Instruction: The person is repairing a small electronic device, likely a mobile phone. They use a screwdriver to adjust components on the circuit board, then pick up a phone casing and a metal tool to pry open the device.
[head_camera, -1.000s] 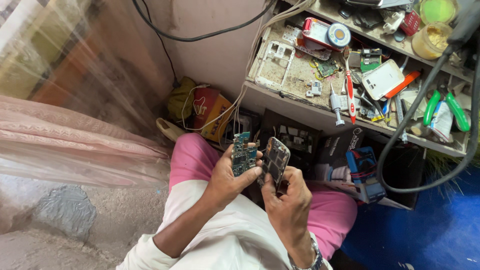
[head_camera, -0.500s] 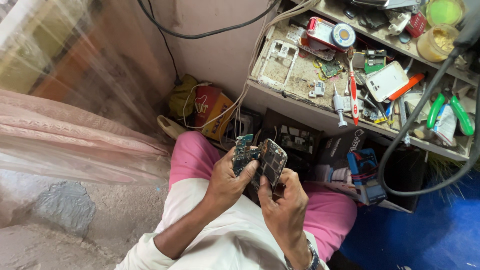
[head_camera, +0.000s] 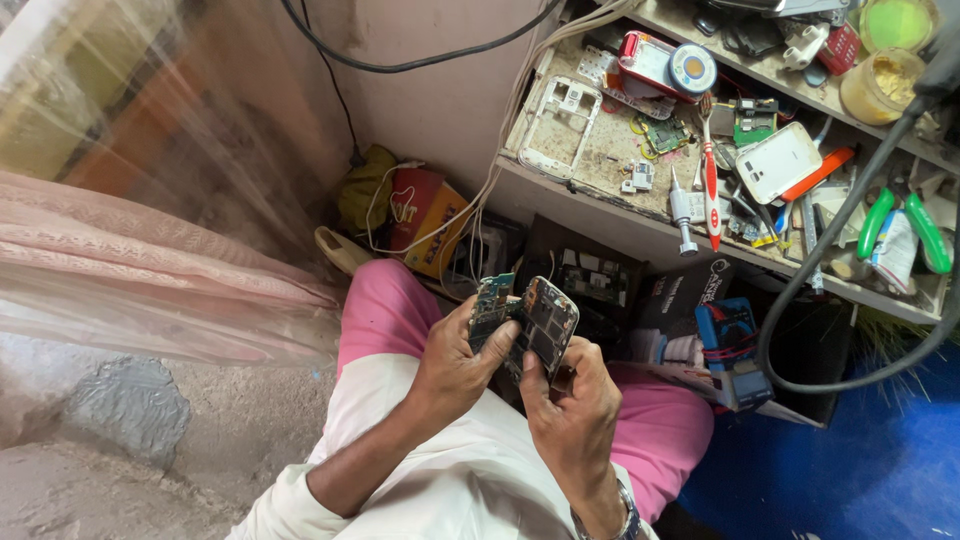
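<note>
My left hand (head_camera: 455, 355) grips a green phone circuit board (head_camera: 489, 303), fingers wrapped around its lower part. My right hand (head_camera: 570, 400) holds an opened phone body (head_camera: 546, 322) with dark inner parts showing, thumb along its left edge. The two pieces touch side by side above my lap, over pink trousers (head_camera: 385, 305) and a white shirt. A watch sits on my right wrist.
A cluttered workbench (head_camera: 590, 195) at the upper right carries a white phone frame (head_camera: 555, 125), a red-handled toothbrush (head_camera: 710, 185), a white phone (head_camera: 778, 160), green-handled pliers (head_camera: 905, 225) and jars. A thick black cable (head_camera: 800, 270) loops down. Boxes stand under the bench. Pink cloth (head_camera: 130, 260) lies left.
The circuit board and phone body have come together and now touch; both hands shifted slightly lower and closer.
</note>
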